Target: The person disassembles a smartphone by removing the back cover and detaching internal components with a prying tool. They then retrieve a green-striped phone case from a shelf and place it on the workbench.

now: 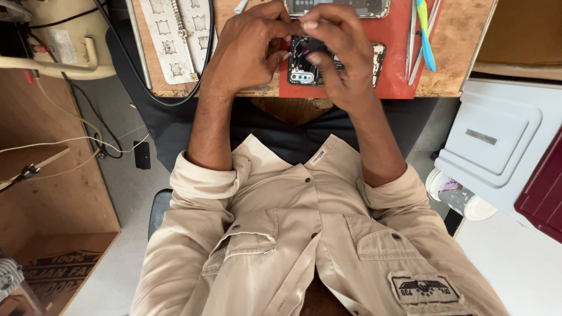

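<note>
**Both hands pinched over opened phone on red mat**

Left hand [249, 50] and right hand [336, 52] were together, fingertips meeting just above the opened phone [333, 61]. Both were pinched, but I couldn't tell on what; whatever was between the fingers was hidden. The phone lay back-off on the red mat [398, 64], at the near edge of the wooden bench [462, 47].

Risks, as I judged them: the phone sat close to the bench edge, so a nudge could slide it off. A pinch slip could drop a small part into the lap or tear a thin cable.

Tweezers and a blue pry tool [426, 35] lay right of the phone. A second phone [336, 7] lay above. A pale parts tray [175, 35] sat left. A white stepped box with a small grey label [492, 137] stood at right, beside a maroon case [544, 193].
</note>
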